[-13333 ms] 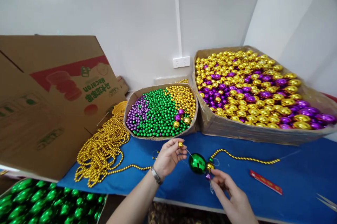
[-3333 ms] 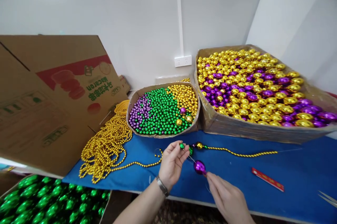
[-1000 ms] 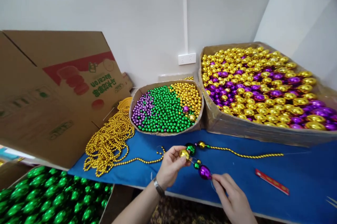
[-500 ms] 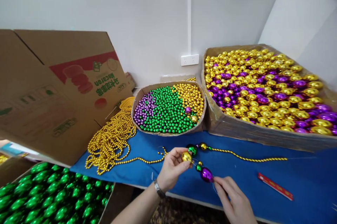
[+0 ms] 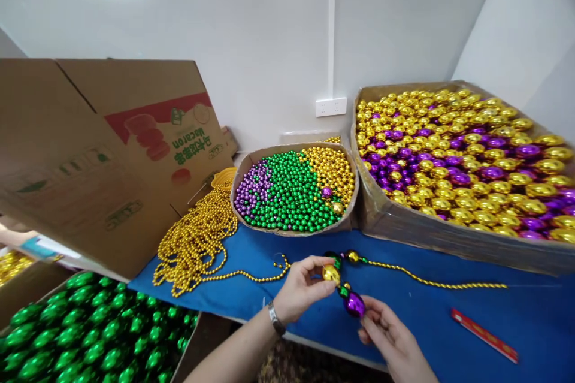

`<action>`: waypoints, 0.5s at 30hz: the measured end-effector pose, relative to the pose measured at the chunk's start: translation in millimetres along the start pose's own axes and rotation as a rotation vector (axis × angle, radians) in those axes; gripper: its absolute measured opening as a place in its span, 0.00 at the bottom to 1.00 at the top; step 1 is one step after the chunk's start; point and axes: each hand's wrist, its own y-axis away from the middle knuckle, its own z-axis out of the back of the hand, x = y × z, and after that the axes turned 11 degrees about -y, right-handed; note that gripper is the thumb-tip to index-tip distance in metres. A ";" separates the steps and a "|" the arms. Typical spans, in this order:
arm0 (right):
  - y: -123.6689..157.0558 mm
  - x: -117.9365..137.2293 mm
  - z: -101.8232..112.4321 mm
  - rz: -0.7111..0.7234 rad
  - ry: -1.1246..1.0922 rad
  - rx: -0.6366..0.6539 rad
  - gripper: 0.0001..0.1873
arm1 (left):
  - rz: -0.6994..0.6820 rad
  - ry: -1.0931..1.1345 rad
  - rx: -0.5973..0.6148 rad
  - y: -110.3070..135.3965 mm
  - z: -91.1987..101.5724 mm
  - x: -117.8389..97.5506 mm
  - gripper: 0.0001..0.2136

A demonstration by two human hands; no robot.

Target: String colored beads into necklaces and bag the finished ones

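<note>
Near the front edge of the blue tabletop, my left hand [image 5: 299,290] pinches a large gold bead [image 5: 331,274] between thumb and fingers. The bead belongs to a bead strand; a small gold and a green bead [image 5: 344,291] follow it. At the strand's near end, my right hand [image 5: 387,332] has its fingers closed at the large purple bead [image 5: 354,304]; any cord between them is too thin to make out. Beyond my left fingers, a green bead [image 5: 334,261] and another gold bead [image 5: 353,256] lead into a thin gold bead chain [image 5: 417,276] stretching right across the cloth.
A shallow box [image 5: 294,232] of small purple, green and gold beads stands ahead. Right of it is a big carton [image 5: 404,221] of gold and purple beads. Gold bead chains [image 5: 193,251] heap at left by a cardboard box [image 5: 148,191]. A red cutter-like strip [image 5: 485,335] lies right.
My right fingers have come up closer around the purple bead. The green and small gold beads now sit closer to the large gold one. The whole view has shifted slightly.
</note>
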 end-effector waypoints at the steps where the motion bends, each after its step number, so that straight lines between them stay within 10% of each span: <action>1: 0.1 -0.1 -2.9 -0.034 -0.097 -0.004 0.20 | -0.002 -0.012 0.018 -0.1 -0.5 -2.0 0.20; 7: 3.3 7.3 -10.4 -0.131 -0.418 0.023 0.20 | -0.157 -0.261 0.059 -10.2 13.5 -23.4 0.21; 11: 3.5 11.2 -1.6 -0.130 -0.444 -0.015 0.21 | -0.215 -1.111 -0.169 -47.8 57.0 -38.1 0.12; 15: 4.0 12.7 2.9 -0.113 -0.438 -0.007 0.21 | -0.081 -1.536 -0.055 -89.2 99.7 -40.3 0.06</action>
